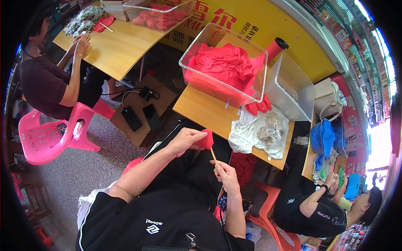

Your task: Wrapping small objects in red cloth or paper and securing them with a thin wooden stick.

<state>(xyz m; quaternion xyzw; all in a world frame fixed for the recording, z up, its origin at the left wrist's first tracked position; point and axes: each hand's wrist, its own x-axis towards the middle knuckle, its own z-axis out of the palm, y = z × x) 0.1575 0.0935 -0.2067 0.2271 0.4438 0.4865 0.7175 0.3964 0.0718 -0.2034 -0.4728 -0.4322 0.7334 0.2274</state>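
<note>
Above my lap, my left hand (185,141) pinches a small red piece (205,140) that looks like cloth between thumb and fingers. A thin wooden stick (214,155) is gripped near its lower end by my right hand (226,176). The stick's upper tip meets the lower edge of the red piece; whether it goes inside cannot be made out. Beyond my hands, a clear plastic bin (183,67) heaped with red cloth pieces (226,62) stands on a wooden table (201,109).
On that table lie a white cloth (245,133), a clear crumpled bag (270,129) and an emptier clear bin (289,85). Two phones (132,119) rest on cardboard at the left. One person works at the left table (121,50), another at the right near blue cloth (322,137).
</note>
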